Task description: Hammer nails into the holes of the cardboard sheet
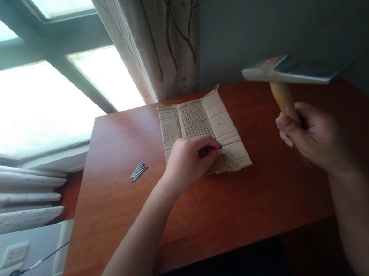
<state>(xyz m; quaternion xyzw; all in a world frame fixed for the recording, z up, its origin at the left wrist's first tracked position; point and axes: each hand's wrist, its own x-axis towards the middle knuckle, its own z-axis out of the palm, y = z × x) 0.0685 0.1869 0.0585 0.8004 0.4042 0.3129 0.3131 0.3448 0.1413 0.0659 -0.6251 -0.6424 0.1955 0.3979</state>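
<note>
A flattened piece of cardboard (218,117) lies on the reddish wooden table (190,213), its middle panel dotted with rows of small holes or nail heads. My left hand (188,158) rests on the cardboard's lower part, fingers pinched on a nail (213,148) held against it. My right hand (307,133) is raised to the right of the cardboard, fist closed round the wooden handle of a hammer (292,72), whose metal head is up above the table, blurred.
A small bunch of loose nails (138,171) lies on the table left of the cardboard. A window and patterned curtain (162,32) stand behind the table. Rolled white bedding (9,197), a wall socket (11,261) and cables lie at the left.
</note>
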